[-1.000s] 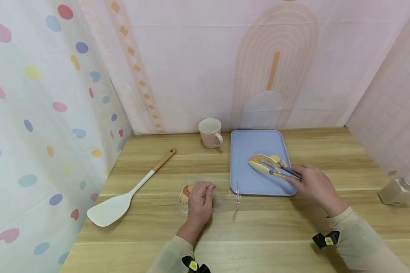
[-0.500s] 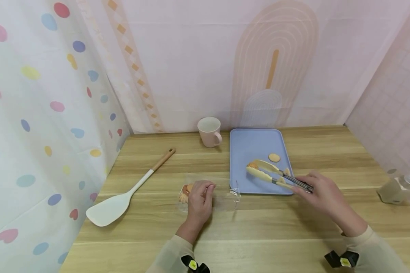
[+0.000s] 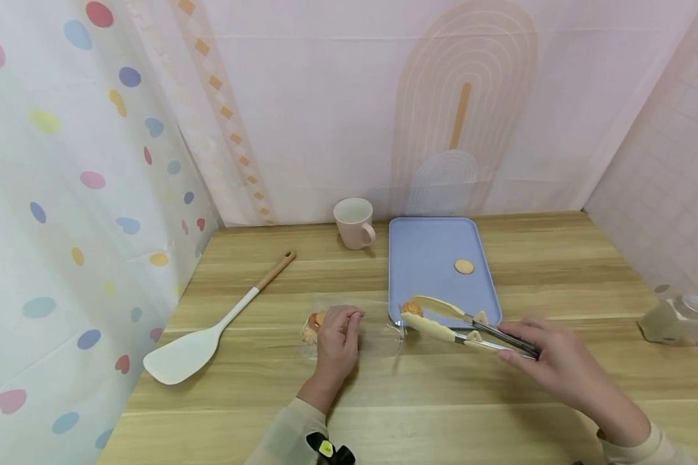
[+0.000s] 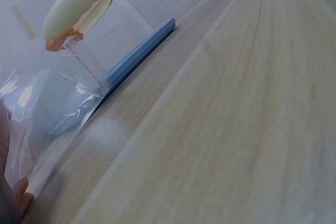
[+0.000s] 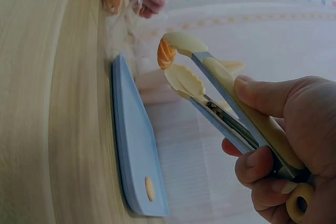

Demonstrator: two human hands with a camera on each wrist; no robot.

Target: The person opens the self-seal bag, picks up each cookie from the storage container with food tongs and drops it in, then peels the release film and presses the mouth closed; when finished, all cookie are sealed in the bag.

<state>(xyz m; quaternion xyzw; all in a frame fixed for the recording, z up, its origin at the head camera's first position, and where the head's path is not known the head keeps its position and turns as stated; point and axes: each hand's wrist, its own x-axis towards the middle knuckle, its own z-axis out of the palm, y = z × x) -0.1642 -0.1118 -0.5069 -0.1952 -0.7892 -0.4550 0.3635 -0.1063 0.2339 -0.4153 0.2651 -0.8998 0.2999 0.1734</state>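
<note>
**Facing a clear bag [image 3: 378, 332] with tongs [image 3: 439, 329] and pastry [image 3: 412, 309]**

The counter [image 3: 430, 413] carries a blue tray [image 3: 424, 252]; the bag extends from the left hand [image 3: 337, 339] toward the tray's near-left corner. Left grip: pinching the bag. Right hand [image 3: 564, 361]: grip wrapped around the tongs, whose tips clasp the orange pastry. The pastry is at the bag's free end; contact with the film cannot be confirmed. A round biscuit [image 3: 463, 266] lies on the tray.

The step in hand appears to be bringing the pastry to the bag's mouth. Recommended practice:
1. Brace the bag with its mouth lifted.
2. Point the tongs along the bag's length, avoiding its edge.
3. Squeeze lightly and evenly; the pastry sits at the very tips and could slip.

Only the head view includes the white spatula [image 3: 186, 355] and pink mug [image 3: 353, 223]. The left wrist view shows the bag standing off the counter and red print [image 4: 84, 65] along its edge. The right wrist view adds the tongs' end ring [image 5: 293, 206] and the pastry's spiral ridges.
</note>
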